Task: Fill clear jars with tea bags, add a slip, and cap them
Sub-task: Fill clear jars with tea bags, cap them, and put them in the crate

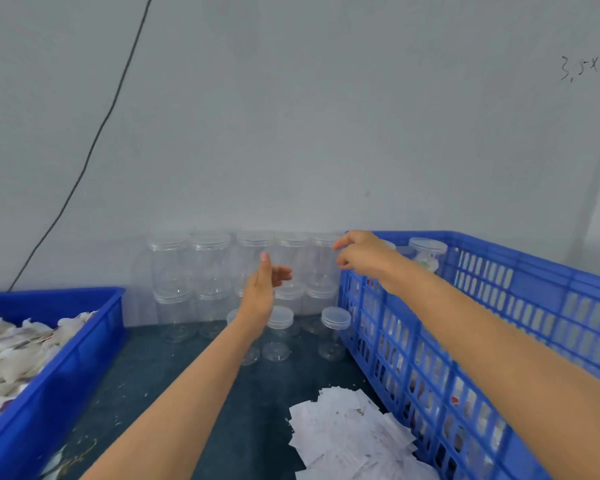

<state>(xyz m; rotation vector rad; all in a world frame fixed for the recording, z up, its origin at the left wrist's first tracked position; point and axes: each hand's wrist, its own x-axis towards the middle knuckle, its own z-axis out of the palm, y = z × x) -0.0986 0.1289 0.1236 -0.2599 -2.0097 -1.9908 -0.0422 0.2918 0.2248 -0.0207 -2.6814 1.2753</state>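
Clear stacked jars point(293, 268) stand against the wall; both hands, left point(262, 289) and right point(359, 258), reach with loose, empty fingers. A careless bump could topple the stack.

Both arms outstretched — left grip point(262, 289) open, right grip point(359, 252) loosely curled

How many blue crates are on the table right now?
2. One solid-walled crate sits at the left, holding white tea bags. One slotted crate stands at the right, beyond the right forearm. Both run past the frame edges.
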